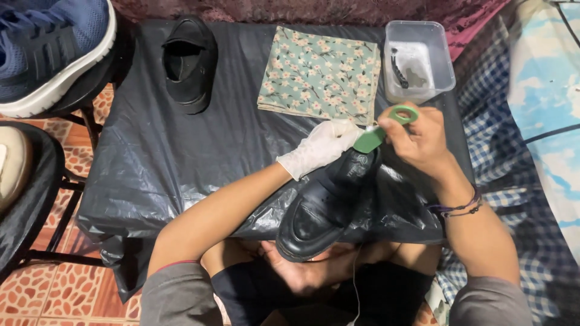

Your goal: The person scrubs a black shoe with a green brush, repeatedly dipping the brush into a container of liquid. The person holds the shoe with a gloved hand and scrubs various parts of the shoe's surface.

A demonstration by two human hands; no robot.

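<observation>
the black shoe (326, 208) points toe toward me, heel away; my gloved left hand (320, 148) steadies its heel, my right hand (420, 142) pinches a green brush (377, 133).

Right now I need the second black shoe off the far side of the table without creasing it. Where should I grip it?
Take the black shoe by its heel rim, coming from above: it sits upright on the black plastic sheet with its opening facing up, so fingers can probably hook inside. Its sides look clear of the floral cloth.
</observation>
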